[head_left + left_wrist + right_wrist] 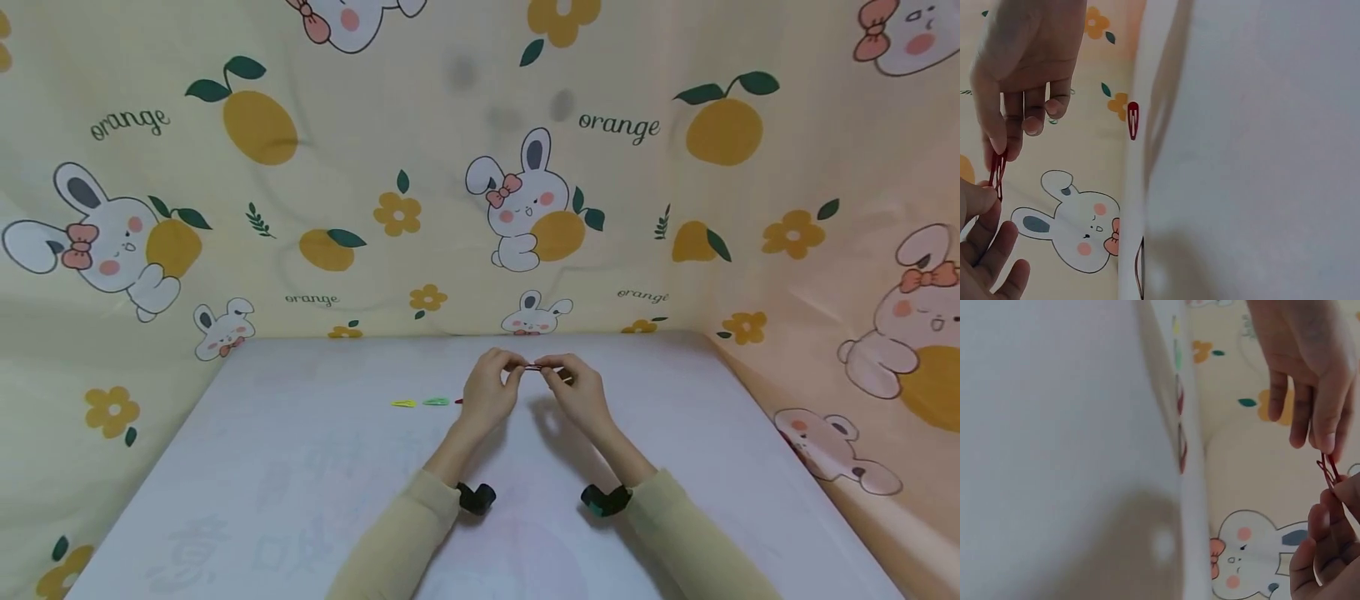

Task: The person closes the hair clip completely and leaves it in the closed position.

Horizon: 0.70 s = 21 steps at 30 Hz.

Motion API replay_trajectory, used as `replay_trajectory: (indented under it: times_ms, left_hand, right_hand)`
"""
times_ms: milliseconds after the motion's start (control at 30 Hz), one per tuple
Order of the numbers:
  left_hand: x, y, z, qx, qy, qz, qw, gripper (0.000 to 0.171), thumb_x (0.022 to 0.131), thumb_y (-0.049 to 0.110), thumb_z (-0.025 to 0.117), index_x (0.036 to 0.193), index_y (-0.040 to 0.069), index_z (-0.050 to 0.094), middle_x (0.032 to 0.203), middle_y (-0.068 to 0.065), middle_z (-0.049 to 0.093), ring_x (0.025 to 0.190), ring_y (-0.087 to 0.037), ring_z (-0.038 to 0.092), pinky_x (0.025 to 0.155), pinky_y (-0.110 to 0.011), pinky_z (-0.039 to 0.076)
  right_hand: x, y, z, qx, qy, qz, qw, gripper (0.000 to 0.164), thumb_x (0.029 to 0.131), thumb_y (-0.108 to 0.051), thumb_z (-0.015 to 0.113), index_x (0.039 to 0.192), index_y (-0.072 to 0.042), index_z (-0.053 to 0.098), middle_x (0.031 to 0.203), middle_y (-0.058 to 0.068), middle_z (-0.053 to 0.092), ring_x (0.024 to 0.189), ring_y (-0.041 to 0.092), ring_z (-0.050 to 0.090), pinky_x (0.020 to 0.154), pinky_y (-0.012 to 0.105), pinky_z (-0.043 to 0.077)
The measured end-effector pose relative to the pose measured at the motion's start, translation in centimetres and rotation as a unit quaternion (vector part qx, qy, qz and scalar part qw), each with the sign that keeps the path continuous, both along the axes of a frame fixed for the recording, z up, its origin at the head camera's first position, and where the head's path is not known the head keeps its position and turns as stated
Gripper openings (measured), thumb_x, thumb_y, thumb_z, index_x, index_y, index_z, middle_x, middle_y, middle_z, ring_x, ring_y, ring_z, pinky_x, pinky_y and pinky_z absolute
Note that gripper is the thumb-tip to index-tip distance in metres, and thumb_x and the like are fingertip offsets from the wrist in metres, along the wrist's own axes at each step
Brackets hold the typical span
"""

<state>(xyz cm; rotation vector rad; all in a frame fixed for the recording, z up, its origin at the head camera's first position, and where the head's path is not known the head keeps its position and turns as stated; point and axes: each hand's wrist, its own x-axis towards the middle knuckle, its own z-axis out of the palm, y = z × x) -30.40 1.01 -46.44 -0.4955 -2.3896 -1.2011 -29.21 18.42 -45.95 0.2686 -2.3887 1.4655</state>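
A red snap hair clip [533, 367] is held in the air above the table, between both hands. My left hand [489, 392] pinches one end with thumb and finger, and my right hand [579, 392] pinches the other. In the right wrist view the held red clip [1329, 467] shows its thin parts spread apart. On the table left of my left hand lie a yellow hair clip [403, 403], a green hair clip [436, 402] and part of a red hair clip [459, 402]. Another red hair clip [1133, 120] lies on the table, hidden behind my left hand in the head view.
The white table [300, 500] stretches under both forearms, its far edge against a printed curtain [420, 275]. More of that cloth hangs along the sides. A black wrist camera [477, 498] sits on the left wrist, and another black camera [606, 500] on the right.
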Motion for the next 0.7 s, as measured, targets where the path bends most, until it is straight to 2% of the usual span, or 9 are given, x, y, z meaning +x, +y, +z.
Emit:
replay_trajectory:
  times_ms: [167,367,533,700]
  left_hand:
    - [0.6,-0.4,0.2,0.013,0.024,0.009,0.9996,0.008,0.098,0.012,0.073,0.105,0.014,0.076,0.102,-0.001,0.069,0.1,-0.02,0.065,0.084,-0.038,0.054]
    - [1.0,-0.8,0.3,0.013,0.055,0.015,0.9983,0.019,0.096,0.016,0.076,0.115,0.013,0.075,0.111,-0.003,0.071,0.107,-0.023,0.066,0.088,-0.041,0.055]
    - [1.2,-1.0,0.2,0.009,0.078,-0.005,0.9969,0.024,0.097,0.014,0.075,0.12,0.011,0.074,0.12,-0.004,0.072,0.115,-0.025,0.066,0.095,-0.043,0.054]
    - [1.5,-1.0,0.3,0.01,0.083,-0.019,0.9963,0.021,0.097,0.012,0.073,0.118,0.01,0.073,0.117,-0.004,0.072,0.113,-0.025,0.066,0.094,-0.043,0.054]
  right_hand:
    - [0.4,-0.4,0.2,-0.037,-0.012,0.005,0.999,0.014,0.101,-0.011,0.068,0.111,-0.011,0.077,0.103,0.008,0.072,0.076,0.011,0.061,0.062,0.023,0.047]
    - [0.8,-0.9,0.4,-0.063,-0.008,0.007,0.998,0.013,0.102,-0.009,0.067,0.111,-0.008,0.076,0.103,0.011,0.071,0.074,0.016,0.061,0.06,0.023,0.044]
    - [0.8,-1.1,0.3,-0.067,0.001,0.011,0.998,0.012,0.102,-0.007,0.066,0.11,-0.008,0.075,0.1,0.016,0.069,0.072,0.02,0.062,0.059,0.022,0.042]
    - [1.0,-1.1,0.2,-0.074,0.0,0.019,0.997,0.012,0.102,-0.006,0.065,0.11,-0.007,0.074,0.103,0.022,0.067,0.071,0.015,0.061,0.056,0.021,0.038]
